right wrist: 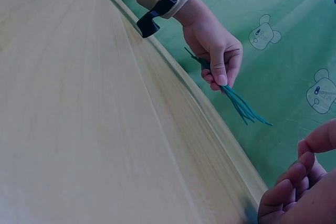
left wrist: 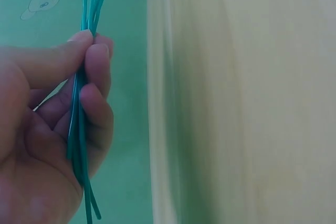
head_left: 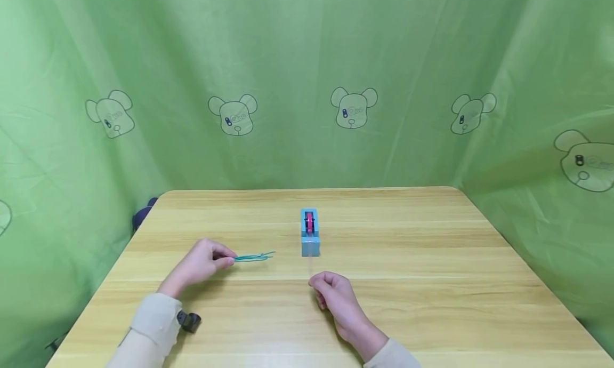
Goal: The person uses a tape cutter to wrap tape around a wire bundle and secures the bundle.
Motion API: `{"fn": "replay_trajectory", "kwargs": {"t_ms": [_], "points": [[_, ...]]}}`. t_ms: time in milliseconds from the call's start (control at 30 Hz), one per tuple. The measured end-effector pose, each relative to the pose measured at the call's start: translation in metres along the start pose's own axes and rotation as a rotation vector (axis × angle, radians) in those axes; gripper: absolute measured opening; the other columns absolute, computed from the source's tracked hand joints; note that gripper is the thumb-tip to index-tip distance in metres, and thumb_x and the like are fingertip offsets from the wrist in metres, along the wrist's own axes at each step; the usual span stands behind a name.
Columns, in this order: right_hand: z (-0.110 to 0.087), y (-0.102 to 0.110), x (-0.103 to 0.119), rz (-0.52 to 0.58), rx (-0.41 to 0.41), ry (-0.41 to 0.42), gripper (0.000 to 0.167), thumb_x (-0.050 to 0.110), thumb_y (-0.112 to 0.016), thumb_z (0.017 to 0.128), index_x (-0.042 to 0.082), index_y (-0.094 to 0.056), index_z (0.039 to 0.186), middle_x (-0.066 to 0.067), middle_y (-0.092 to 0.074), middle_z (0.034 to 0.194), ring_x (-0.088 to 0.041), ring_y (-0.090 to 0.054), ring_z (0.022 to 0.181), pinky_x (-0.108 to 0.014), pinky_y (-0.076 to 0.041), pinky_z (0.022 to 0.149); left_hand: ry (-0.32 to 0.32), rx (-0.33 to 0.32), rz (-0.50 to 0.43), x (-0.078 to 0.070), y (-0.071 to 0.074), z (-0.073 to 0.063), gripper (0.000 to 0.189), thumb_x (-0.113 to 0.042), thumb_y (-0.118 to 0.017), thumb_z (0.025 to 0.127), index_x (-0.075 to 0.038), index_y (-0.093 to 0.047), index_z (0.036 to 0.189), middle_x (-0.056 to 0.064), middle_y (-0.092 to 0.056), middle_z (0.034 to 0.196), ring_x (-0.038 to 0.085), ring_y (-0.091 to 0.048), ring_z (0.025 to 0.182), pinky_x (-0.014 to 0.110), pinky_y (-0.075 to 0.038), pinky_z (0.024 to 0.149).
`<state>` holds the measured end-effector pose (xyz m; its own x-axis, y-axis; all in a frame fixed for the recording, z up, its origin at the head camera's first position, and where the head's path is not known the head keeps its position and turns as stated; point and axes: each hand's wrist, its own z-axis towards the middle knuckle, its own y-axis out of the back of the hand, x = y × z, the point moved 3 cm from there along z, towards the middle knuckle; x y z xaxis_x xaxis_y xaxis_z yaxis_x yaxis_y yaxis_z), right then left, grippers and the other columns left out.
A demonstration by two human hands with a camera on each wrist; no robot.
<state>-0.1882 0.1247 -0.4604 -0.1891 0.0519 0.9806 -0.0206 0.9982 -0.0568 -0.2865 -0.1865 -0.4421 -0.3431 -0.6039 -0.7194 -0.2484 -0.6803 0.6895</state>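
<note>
My left hand [head_left: 203, 261] pinches a small bundle of thin teal wires [head_left: 253, 258] between thumb and fingertips, above the table's left half. In the left wrist view, the wires [left wrist: 84, 129] run lengthwise past the palm and stick out at both ends. A light-blue tape dispenser [head_left: 310, 247] with a pink-cored roll [head_left: 309, 222] stands mid-table. From its front edge a strip of clear tape [head_left: 310, 265] stretches toward me. My right hand [head_left: 338, 301] pinches the strip's near end between thumb and index finger, the other fingers curled in.
The wooden table [head_left: 431, 250] has rounded far corners. Green curtains [head_left: 297, 154] printed with bear heads close in the back and sides. A black wrist-camera mount [head_left: 189, 321] juts from the left sleeve. Something dark purple [head_left: 141, 216] shows beyond the left edge.
</note>
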Motion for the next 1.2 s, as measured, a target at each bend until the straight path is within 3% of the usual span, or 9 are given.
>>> {"fn": "replay_trajectory", "kwargs": {"t_ms": [433, 1200], "points": [[-0.001, 0.000, 0.002, 0.000, 0.004, 0.002, 0.017, 0.010, -0.060, 0.091, -0.006, -0.065, 0.097, -0.002, -0.051, 0.071, -0.015, -0.046, 0.067, -0.024, -0.044, 0.061, -0.051, 0.045, -0.012, -0.011, -0.013, 0.008, 0.008, -0.006, -0.073, 0.088, -0.009, -0.078, 0.094, 0.000, -0.074, 0.088, 0.013, -0.066, 0.076, 0.027, -0.054, 0.069], [0.000, 0.000, 0.002, 0.032, 0.007, -0.004, 0.013, 0.011, -0.062, 0.092, -0.002, -0.064, 0.091, 0.000, -0.051, 0.064, -0.012, -0.045, 0.058, -0.022, -0.042, 0.055, -0.060, 0.085, -0.010, -0.023, -0.033, 0.023, 0.007, -0.009, -0.074, 0.088, -0.013, -0.078, 0.091, -0.004, -0.074, 0.087, 0.011, -0.066, 0.081, 0.033, -0.055, 0.077]]}}
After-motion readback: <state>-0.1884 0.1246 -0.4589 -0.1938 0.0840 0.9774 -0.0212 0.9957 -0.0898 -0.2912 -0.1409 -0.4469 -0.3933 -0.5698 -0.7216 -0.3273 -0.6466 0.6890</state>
